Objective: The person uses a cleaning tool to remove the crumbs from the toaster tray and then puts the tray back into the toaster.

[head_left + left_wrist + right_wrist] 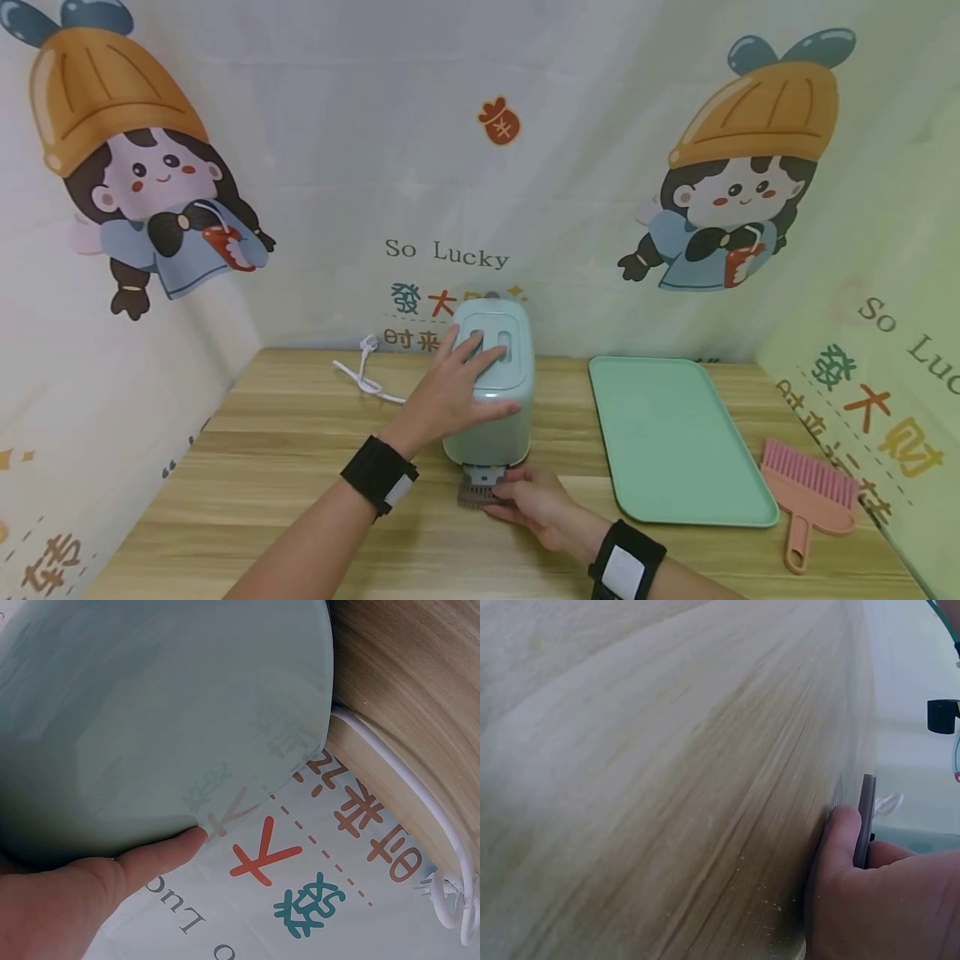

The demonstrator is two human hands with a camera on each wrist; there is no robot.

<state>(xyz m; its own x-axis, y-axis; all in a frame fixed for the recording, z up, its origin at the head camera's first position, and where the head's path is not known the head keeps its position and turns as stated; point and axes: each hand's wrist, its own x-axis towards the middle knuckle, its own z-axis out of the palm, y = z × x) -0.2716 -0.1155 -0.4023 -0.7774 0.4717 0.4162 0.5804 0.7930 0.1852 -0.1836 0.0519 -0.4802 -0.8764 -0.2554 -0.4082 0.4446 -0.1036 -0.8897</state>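
Observation:
A pale green toaster [491,425] with two slots on top stands on the wooden table, its end facing me. My left hand [453,392] rests spread over the toaster's top, fingers near the slots and thumb along the near edge. In the left wrist view, one finger lies along the toaster's glossy side [172,735]. Low at the near end, a dark grey crumb tray [474,497] with a slotted edge sticks out. My right hand [543,504] pinches it at its right side; the right wrist view shows the tray's thin edge [865,817] between thumb and fingers.
A white power cord [367,383] with its plug lies behind and left of the toaster. To the right is a mint green serving tray [675,442], with a pink brush [810,492] beside it. Small crumbs [776,906] dot the table by my right hand. A printed cloth [337,167] hangs behind.

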